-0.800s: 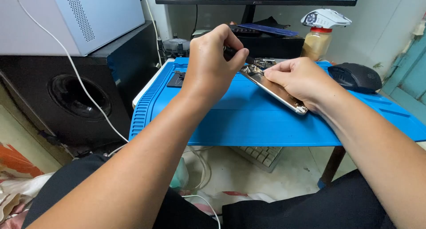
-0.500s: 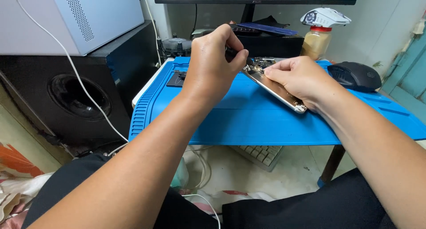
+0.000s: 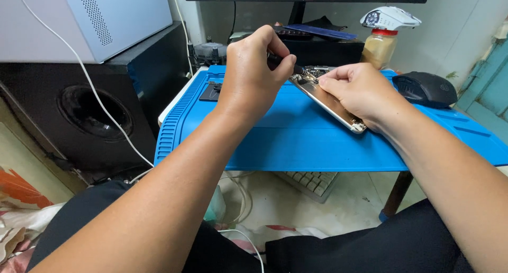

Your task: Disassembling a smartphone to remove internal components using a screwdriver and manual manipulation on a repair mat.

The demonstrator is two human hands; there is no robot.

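Note:
An opened phone (image 3: pixel 327 99) with a gold frame lies tilted on a blue work mat (image 3: pixel 296 140). My right hand (image 3: pixel 360 93) rests on top of it and grips its edge, pinning it down. My left hand (image 3: pixel 255 72) is closed around a thin dark tool (image 3: pixel 290 65), whose tip points into the phone's exposed insides near the top end. My fingers hide most of the tool.
A black mouse (image 3: pixel 423 89) sits on the mat at the right. A jar with a white mouse on top (image 3: pixel 382 40) and a monitor stand at the back. A black speaker (image 3: pixel 95 109) and grey case stand left. A keyboard (image 3: pixel 312 182) lies on the floor below.
Both hands stay on the phone; my left hand has shifted only slightly with the tool.

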